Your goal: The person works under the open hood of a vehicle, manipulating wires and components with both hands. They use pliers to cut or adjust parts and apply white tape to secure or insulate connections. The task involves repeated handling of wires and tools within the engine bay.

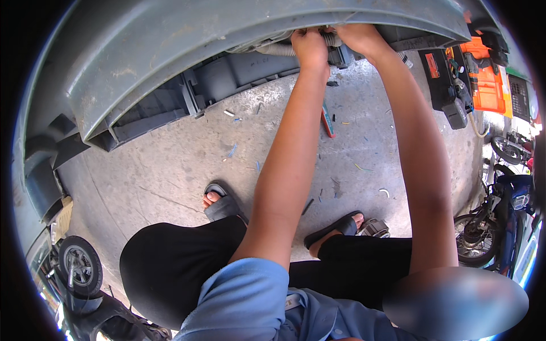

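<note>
At twelve o'clock, left hand (310, 46) and right hand (359, 40) work at ribbed grey flexible tubing (277, 49), grips hidden; best avoid kinks.

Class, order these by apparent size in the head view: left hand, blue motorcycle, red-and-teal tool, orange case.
1. Blue motorcycle
2. Orange case
3. Left hand
4. Red-and-teal tool
Apparent size only; nearness differs.
</note>
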The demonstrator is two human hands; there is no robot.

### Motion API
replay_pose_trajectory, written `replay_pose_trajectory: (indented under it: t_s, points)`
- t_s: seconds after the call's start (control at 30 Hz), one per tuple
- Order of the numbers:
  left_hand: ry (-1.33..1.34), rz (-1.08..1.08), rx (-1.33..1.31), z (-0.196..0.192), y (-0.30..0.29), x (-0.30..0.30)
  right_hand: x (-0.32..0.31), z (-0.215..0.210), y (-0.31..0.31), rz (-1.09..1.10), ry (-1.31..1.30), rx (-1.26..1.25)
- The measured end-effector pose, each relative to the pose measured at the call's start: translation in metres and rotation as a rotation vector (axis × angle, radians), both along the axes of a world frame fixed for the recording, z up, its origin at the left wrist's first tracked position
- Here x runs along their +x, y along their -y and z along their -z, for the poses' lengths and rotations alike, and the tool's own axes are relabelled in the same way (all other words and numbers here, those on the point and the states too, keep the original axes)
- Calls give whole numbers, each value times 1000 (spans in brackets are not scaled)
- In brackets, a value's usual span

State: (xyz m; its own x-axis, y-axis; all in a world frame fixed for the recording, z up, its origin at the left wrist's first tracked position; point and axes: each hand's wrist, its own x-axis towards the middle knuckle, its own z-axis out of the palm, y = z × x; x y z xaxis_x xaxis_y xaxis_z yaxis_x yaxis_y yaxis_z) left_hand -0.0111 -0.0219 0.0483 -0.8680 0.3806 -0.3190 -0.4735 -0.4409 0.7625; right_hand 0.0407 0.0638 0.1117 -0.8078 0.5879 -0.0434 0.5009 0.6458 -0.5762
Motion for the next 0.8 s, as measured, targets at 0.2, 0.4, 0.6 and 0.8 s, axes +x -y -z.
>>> replay_pose_trajectory:
  t_s: [0.2,0.4,0.6,0.8]
  points:
    - [-275,-64,-203,18,-8,5,1,-3,-9,37,-61,-70]
    - [-819,-277,-511,39,-12,3,1,-9,-24,109,-120,-152]
    - [-842,-216,-457,35,-11,8,-14,-12,-32,111,-136,-171]
    - [-842,-240,-402,29,-10,13,-27,-9,-34,128,-178,-283]
